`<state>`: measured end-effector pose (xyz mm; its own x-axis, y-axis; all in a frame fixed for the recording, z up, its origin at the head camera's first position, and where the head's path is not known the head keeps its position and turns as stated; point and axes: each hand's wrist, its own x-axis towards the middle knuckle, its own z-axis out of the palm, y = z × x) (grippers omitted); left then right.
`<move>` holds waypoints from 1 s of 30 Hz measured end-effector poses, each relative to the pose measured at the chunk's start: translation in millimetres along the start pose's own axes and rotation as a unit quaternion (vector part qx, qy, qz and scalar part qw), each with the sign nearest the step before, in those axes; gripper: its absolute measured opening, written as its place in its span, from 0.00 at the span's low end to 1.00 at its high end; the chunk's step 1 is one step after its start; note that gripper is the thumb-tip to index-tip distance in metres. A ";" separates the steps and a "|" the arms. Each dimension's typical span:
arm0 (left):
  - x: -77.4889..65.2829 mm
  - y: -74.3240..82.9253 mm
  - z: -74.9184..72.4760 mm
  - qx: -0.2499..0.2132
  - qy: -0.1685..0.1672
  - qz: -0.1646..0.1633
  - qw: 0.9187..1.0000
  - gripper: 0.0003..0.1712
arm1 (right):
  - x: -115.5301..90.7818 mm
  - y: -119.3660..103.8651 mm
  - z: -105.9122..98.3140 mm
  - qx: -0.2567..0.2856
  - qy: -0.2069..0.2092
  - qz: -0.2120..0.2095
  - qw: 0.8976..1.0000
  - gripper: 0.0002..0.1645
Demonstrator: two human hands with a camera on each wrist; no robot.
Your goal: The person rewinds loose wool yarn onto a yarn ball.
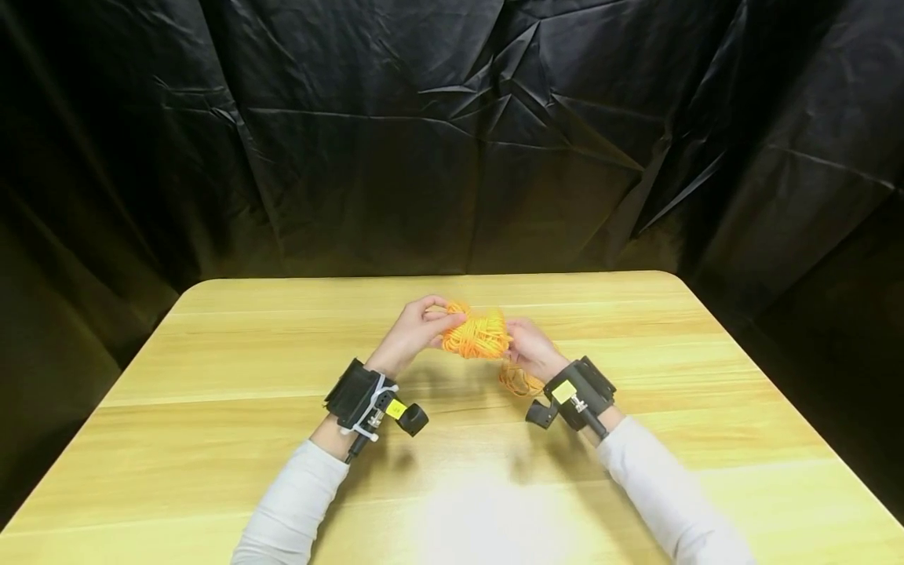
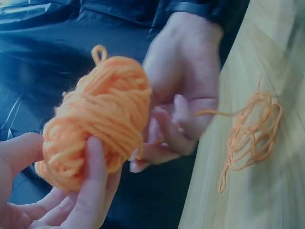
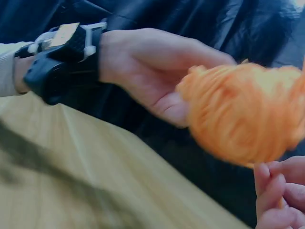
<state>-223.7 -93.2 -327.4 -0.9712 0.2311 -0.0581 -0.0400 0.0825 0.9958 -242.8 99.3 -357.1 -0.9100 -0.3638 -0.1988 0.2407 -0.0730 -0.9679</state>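
Note:
A ball of orange yarn (image 1: 476, 333) is held up above the table, its strands wound crosswise round the middle. My left hand (image 1: 420, 326) grips its left end between thumb and fingers. Close against the ball's other end, my right hand (image 1: 530, 345) pinches a strand that comes off it, as the right wrist view shows at the fingertips (image 3: 264, 176). In the left wrist view a small loop stands out at the top of the yarn ball (image 2: 100, 114). From my right hand (image 2: 178, 86) the strand runs on to a loose heap of unwound yarn (image 2: 255, 131) on the table.
The wooden table (image 1: 212, 455) has rounded far corners, and a black sheet (image 1: 367, 157) hangs behind it. Black camera straps (image 1: 582, 392) sit on both wrists. The loose yarn lies beneath and beside the right wrist.

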 end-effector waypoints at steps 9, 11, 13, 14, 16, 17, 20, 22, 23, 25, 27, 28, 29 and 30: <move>2.6 -3.9 2.2 0.043 0.000 0.005 0.999 0.18 | -1.4 -31.0 10.5 -0.198 0.055 -0.101 0.973 0.15; 3.1 -4.4 2.9 0.049 0.011 0.003 0.999 0.18 | -4.0 -34.5 15.2 -0.263 0.063 -0.151 0.951 0.12; 3.1 -4.7 3.4 0.051 0.019 0.001 0.999 0.17 | -7.0 -36.5 19.8 -0.334 0.071 -0.209 0.916 0.10; 3.3 -5.0 3.5 0.050 0.024 -0.001 0.998 0.17 | -8.8 -37.1 22.0 -0.367 0.076 -0.236 0.896 0.09; 3.1 -5.2 4.0 0.051 0.031 -0.002 0.998 0.16 | -12.1 -37.9 26.3 -0.420 0.089 -0.277 0.860 0.07; 3.0 -5.4 4.2 0.050 0.035 -0.002 0.998 0.16 | -13.7 -38.0 28.2 -0.439 0.093 -0.290 0.845 0.06; 2.8 -5.8 4.7 0.058 0.049 -0.003 0.997 0.16 | -18.0 -37.2 33.4 -0.451 0.089 -0.304 0.834 0.06; 2.7 -5.5 5.3 0.064 0.068 -0.005 0.996 0.17 | -20.7 -35.7 36.4 -0.447 0.078 -0.309 0.836 0.06; 2.9 -5.4 5.4 0.065 0.078 -0.006 0.995 0.17 | -22.2 -34.6 37.8 -0.443 0.070 -0.312 0.838 0.07; 3.0 -4.9 5.6 0.067 0.100 -0.005 0.993 0.18 | -25.1 -31.5 40.1 -0.437 0.055 -0.315 0.841 0.08; 3.2 -4.0 5.6 0.062 0.119 0.001 0.991 0.18 | -28.4 -28.4 42.0 -0.430 0.042 -0.317 0.844 0.09; 3.4 -3.5 5.3 0.058 0.127 0.004 0.990 0.18 | -29.9 -26.7 42.6 -0.424 0.037 -0.317 0.848 0.09; 3.5 -2.9 5.1 0.053 0.134 0.008 0.989 0.18 | -31.1 -24.7 42.9 -0.413 0.032 -0.312 0.855 0.10; 3.7 -2.5 4.7 0.046 0.141 0.010 0.989 0.18 | -32.2 -22.6 43.0 -0.398 0.028 -0.307 0.864 0.11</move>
<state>-226.1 -88.0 -330.4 -0.9990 -0.0452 -0.0040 -0.0117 0.1721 0.9850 -204.4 72.7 -322.1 -0.8040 -0.4368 0.4035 -0.5813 0.4341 -0.6882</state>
